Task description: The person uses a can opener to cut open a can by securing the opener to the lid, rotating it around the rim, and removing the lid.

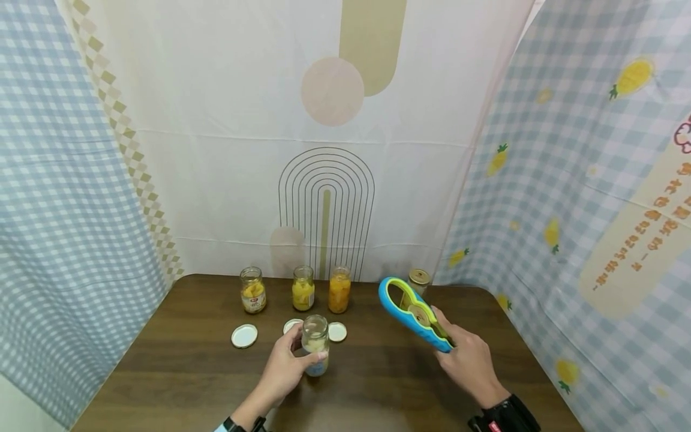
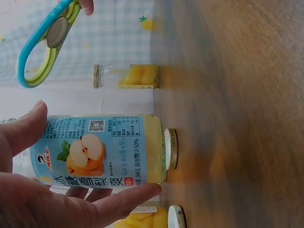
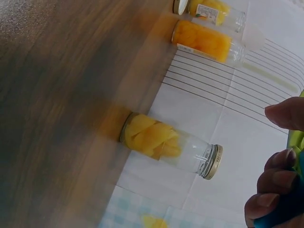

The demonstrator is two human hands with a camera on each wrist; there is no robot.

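My left hand [image 1: 285,366] grips a glass jar of pears [image 2: 99,128] with a blue label. In the head view the jar stands upright, its glass mouth bare of a lid. My right hand [image 1: 468,359] holds a blue and green jar opener [image 1: 411,324] by its handles, raised at the right. Within the opener's loop sits a round gold lid [image 2: 57,32]. Behind the opener stands a jar of yellow fruit [image 3: 152,137] with its gold lid on, partly hidden in the head view.
Three lidless fruit jars stand at the table's back: a left one [image 1: 253,294], a middle one [image 1: 303,291] and an orange one [image 1: 339,292]. White-sided lids lie before them: one left [image 1: 245,336], one right [image 1: 337,332], one partly behind my left hand [image 1: 292,326]. Cloth hangs behind.
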